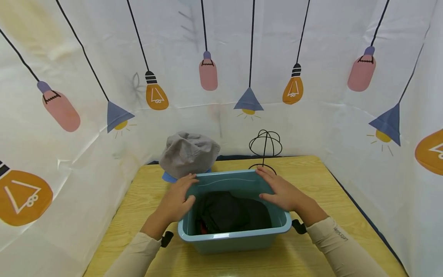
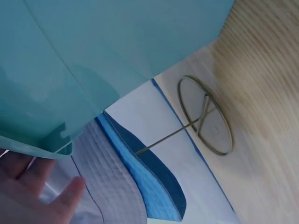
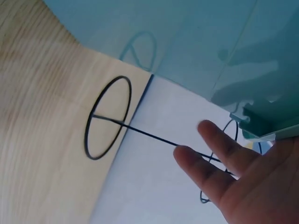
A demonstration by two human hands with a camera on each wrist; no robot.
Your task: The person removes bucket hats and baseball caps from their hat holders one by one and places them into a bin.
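A teal plastic bin (image 1: pixel 235 241) stands on the wooden table, with a dark cap (image 1: pixel 225 211) and other dark headwear inside. My left hand (image 1: pixel 176 202) rests over its left rim, thumb on the inner side; in the left wrist view the fingers (image 2: pixel 70 196) lie loosely beside the rim. Opposite it, my right hand (image 1: pixel 285 194) rests at the right rim. Two of its fingers (image 3: pixel 194 163) stretch out straight and apart, outside the bin wall. Behind the bin, a grey bucket hat (image 1: pixel 188 154) with a blue brim underside (image 2: pixel 145 182) sits on a wire stand (image 2: pixel 168 135).
A bare black wire hat stand (image 1: pixel 265 150) rises behind the bin's right back corner, close to my right fingertips. White cloth (image 1: pixel 225 123) printed with lamps and bulbs encloses the table (image 1: pixel 138 204) at the back and both sides.
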